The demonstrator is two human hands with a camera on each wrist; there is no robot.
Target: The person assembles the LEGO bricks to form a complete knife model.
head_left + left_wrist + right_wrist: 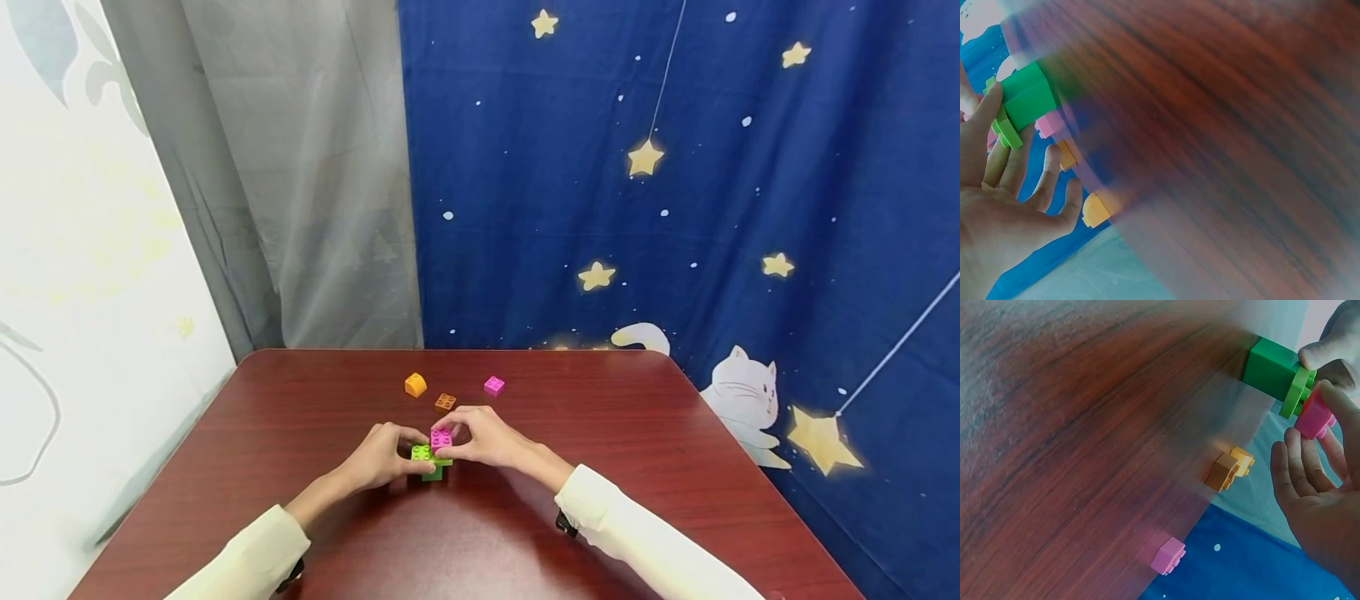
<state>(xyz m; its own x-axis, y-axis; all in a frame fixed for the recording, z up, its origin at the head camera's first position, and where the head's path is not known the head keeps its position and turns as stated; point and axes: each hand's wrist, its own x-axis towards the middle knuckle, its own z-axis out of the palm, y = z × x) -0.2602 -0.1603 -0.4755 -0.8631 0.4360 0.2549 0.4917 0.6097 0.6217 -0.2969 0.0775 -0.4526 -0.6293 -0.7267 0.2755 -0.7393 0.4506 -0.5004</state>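
A small stack stands on the red-brown table [300, 433]: a dark green brick [432, 474] with a light green plate [420, 452] on it. My left hand [386, 457] holds this stack from the left, thumb on the green brick [1025, 97]. My right hand [471, 435] pinches a pink brick [441, 438] that sits on the plate's right part. In the right wrist view the pink brick [1314, 416] lies between my fingertips, against the light green plate [1295, 394] and the green brick [1270, 369].
Three loose pieces lie beyond the hands: a yellow-orange brick [415, 384], a flat brown-orange brick [445, 402] and a second pink brick [493, 385]. A blue starry cloth and a grey curtain hang behind the table's far edge.
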